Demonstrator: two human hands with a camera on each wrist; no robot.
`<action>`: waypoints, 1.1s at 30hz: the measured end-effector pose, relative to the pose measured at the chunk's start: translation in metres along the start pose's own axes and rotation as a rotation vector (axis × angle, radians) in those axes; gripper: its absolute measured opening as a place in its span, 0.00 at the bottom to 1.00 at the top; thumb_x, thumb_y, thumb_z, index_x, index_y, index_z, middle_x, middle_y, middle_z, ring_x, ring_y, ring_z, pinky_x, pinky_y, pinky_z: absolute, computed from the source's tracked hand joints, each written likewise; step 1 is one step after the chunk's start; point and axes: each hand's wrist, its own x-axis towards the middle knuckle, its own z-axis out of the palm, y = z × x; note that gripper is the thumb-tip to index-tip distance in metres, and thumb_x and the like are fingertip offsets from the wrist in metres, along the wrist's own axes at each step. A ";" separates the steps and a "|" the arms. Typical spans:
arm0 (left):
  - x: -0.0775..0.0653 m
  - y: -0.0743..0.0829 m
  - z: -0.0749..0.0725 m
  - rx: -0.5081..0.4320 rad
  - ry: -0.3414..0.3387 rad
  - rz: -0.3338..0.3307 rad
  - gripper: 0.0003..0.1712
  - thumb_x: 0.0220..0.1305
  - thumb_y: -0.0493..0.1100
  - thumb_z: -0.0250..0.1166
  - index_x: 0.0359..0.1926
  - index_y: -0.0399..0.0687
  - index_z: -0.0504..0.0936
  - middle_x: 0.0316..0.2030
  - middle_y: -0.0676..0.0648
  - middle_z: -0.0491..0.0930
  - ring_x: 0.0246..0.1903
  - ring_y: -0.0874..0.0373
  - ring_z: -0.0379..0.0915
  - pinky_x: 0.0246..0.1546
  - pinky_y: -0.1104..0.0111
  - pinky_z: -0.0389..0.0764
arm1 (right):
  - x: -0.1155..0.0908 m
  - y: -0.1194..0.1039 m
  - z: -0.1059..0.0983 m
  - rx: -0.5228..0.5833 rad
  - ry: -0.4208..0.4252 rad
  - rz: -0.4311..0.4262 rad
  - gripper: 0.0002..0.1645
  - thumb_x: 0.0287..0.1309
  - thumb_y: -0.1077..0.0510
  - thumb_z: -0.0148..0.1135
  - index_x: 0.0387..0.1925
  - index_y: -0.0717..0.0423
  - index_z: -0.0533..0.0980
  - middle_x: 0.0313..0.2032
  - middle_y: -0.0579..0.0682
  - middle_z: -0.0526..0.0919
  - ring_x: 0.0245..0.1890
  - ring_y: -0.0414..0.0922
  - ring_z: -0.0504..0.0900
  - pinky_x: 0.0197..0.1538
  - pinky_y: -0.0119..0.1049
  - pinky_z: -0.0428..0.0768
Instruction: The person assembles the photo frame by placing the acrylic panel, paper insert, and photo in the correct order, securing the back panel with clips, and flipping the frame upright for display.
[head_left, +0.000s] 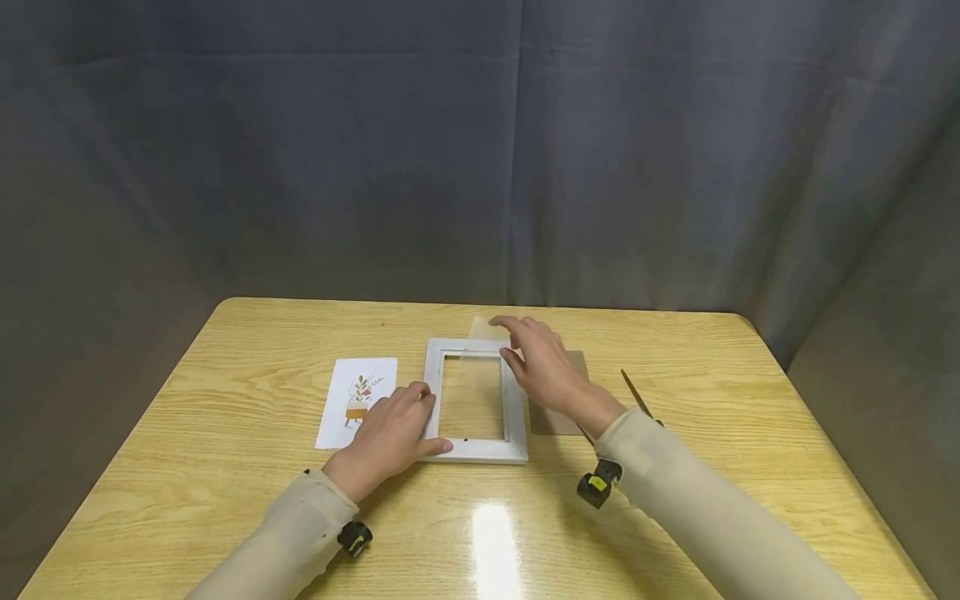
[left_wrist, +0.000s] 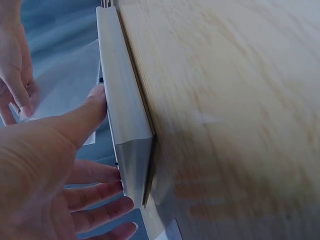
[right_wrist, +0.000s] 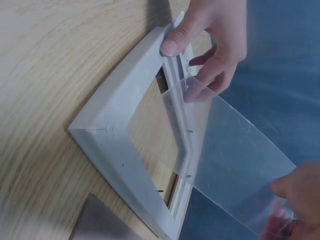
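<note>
A white picture frame [head_left: 480, 450] lies on the wooden table, its rectangular opening facing up. My left hand [head_left: 397, 429] holds its near left corner, thumb on the near rail and fingers along the left side. Between thumb and fingers, my right hand [head_left: 546, 362] pinches the edge of a clear sheet [right_wrist: 235, 150]. The sheet slants over the frame's far end, its lower end reaching into the opening in the right wrist view. Small dark tabs [right_wrist: 189, 176] show on the frame's inner edge.
Left of the frame lies a white card [head_left: 333, 425] printed with a potted plant. A brown backing board [head_left: 555, 421] is to the right, partly under my right arm. Beyond it lies a long thin dark tool [head_left: 636, 390], partly hidden by the sleeve. A grey curtain [head_left: 375, 167] hangs behind the table.
</note>
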 end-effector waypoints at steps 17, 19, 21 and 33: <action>0.002 0.000 0.002 -0.016 0.001 -0.012 0.46 0.46 0.68 0.65 0.53 0.32 0.78 0.52 0.41 0.74 0.42 0.51 0.73 0.36 0.59 0.76 | 0.004 -0.009 0.005 -0.105 -0.072 -0.144 0.38 0.59 0.68 0.52 0.69 0.41 0.63 0.31 0.45 0.67 0.32 0.43 0.62 0.35 0.37 0.64; 0.002 0.000 0.002 -0.015 -0.002 -0.013 0.46 0.46 0.68 0.65 0.53 0.32 0.78 0.52 0.41 0.74 0.41 0.51 0.73 0.35 0.59 0.76 | 0.005 -0.010 0.005 -0.116 -0.094 -0.133 0.39 0.59 0.68 0.51 0.70 0.39 0.62 0.31 0.44 0.67 0.32 0.42 0.62 0.35 0.36 0.64; 0.002 0.000 0.002 -0.013 -0.004 -0.013 0.47 0.46 0.68 0.65 0.54 0.32 0.78 0.52 0.41 0.74 0.40 0.51 0.73 0.35 0.60 0.76 | 0.005 -0.012 0.005 -0.127 -0.112 -0.123 0.39 0.60 0.68 0.51 0.70 0.39 0.62 0.31 0.44 0.67 0.32 0.42 0.62 0.36 0.36 0.64; 0.002 0.002 0.002 -0.013 -0.002 -0.012 0.47 0.46 0.68 0.65 0.53 0.32 0.78 0.52 0.41 0.74 0.41 0.51 0.73 0.36 0.59 0.75 | 0.006 -0.013 0.006 -0.111 -0.141 -0.057 0.45 0.57 0.62 0.60 0.72 0.41 0.54 0.37 0.46 0.73 0.35 0.43 0.64 0.37 0.37 0.65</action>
